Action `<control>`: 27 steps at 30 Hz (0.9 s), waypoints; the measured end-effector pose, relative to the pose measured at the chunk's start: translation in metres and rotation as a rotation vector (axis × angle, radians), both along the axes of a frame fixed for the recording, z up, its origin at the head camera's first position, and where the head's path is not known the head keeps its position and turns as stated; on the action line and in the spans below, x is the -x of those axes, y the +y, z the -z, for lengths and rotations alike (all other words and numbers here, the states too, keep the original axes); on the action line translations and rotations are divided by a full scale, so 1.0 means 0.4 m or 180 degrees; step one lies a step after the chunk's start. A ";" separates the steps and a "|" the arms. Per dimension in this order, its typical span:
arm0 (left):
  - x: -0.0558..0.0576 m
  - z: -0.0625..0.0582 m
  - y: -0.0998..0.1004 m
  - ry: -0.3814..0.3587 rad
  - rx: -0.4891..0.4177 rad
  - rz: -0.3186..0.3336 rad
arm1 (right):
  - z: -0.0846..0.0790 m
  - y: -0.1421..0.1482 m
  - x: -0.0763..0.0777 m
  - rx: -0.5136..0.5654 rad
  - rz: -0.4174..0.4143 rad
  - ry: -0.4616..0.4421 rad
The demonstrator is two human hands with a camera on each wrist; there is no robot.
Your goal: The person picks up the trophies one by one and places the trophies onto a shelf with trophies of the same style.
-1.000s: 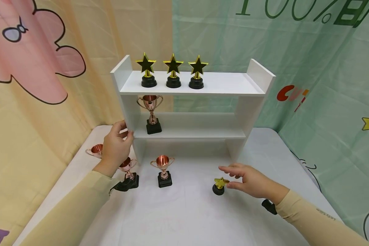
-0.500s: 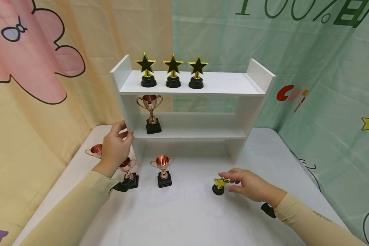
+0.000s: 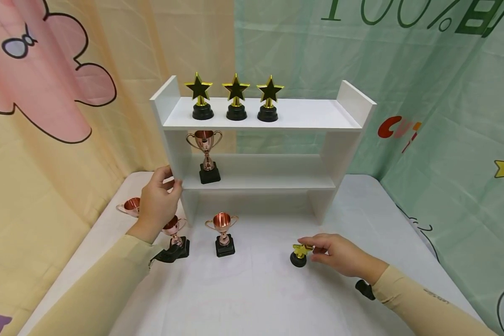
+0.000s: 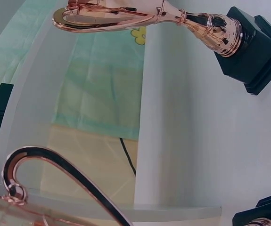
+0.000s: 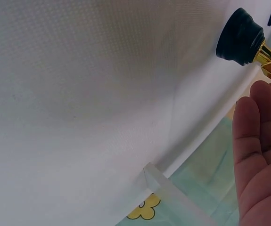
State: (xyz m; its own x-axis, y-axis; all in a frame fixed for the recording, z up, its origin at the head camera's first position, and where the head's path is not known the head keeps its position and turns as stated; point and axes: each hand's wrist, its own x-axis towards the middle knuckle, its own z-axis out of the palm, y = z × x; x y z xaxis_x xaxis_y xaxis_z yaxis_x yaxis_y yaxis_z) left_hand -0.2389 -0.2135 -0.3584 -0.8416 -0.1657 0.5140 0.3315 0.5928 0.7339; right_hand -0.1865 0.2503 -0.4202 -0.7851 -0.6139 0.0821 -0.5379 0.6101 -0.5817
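Observation:
In the head view, my left hand [image 3: 158,198] grips the left side panel of the white shelf [image 3: 252,189]. At the right, my right hand [image 3: 340,254] pinches the star of a small gold star trophy [image 3: 299,256], whose black round base stands on the table. The right wrist view shows extended fingers [image 5: 260,127] against the star trophy [image 5: 241,40]; the thumb is out of sight there. A copper cup trophy [image 3: 223,233] stands before the shelf. Two more cups, one cup trophy [image 3: 176,235] and another cup [image 3: 130,205], are partly hidden by my left hand and wrist.
Three star trophies, the middle one [image 3: 236,98] among them, line the top tier. A larger copper cup trophy [image 3: 207,156] stands at the left of the middle tier. The white-covered table [image 3: 252,298] meets printed curtains [image 3: 294,56] behind and at both sides.
My right hand has moved slightly down and left, and its fingers have closed on the star trophy. My left hand and the trophies stay where they were.

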 end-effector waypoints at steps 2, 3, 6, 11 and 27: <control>0.000 0.000 0.000 -0.0007 -0.0010 -0.0003 | 0.003 -0.002 0.001 0.0007 0.0042 -0.0058; 0.001 0.000 0.000 -0.0011 -0.0017 -0.0008 | 0.004 -0.003 0.001 0.0017 0.0053 -0.0085; -0.002 0.000 0.000 -0.0024 -0.0036 -0.0002 | 0.009 -0.007 0.004 0.0071 0.0060 -0.0157; -0.001 0.002 0.000 -0.0015 -0.0032 0.0000 | 0.017 -0.016 0.008 0.0130 0.0087 -0.0195; 0.004 0.003 0.000 -0.0001 -0.0019 -0.0014 | 0.028 -0.029 0.009 0.0051 0.0273 -0.0116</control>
